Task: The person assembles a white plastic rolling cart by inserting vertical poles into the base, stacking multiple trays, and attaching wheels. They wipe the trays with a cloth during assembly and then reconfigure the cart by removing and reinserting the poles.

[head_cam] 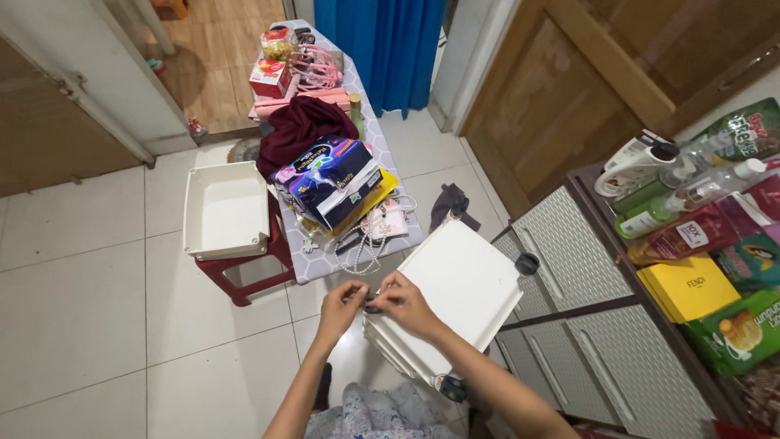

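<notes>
Head view, looking down: the left hand [343, 304] and the right hand [404, 302] meet near the middle, just over the near edge of a white plastic drawer unit [463, 284] that lies tipped on the pale tiled floor [97, 309]. Both hands are closed, with the fingers pinched on a small dark thing [372, 302] between them; it is too small to tell what it is. The small dark thing sits right at the near left corner of the drawer unit. A black round wheel [526, 263] sticks out on the right side of that unit. Farther away, to the left, an empty white plastic tray [225, 210] rests on a dark red plastic stool [244, 272]. Just right of the tray, a grey patterned board [390, 154] holds a pile of blue packets [331, 179] and a dark red cloth [299, 126]. On the right stands a grey cabinet [585, 325] with bottles and a yellow box [689, 286] on top.
</notes>
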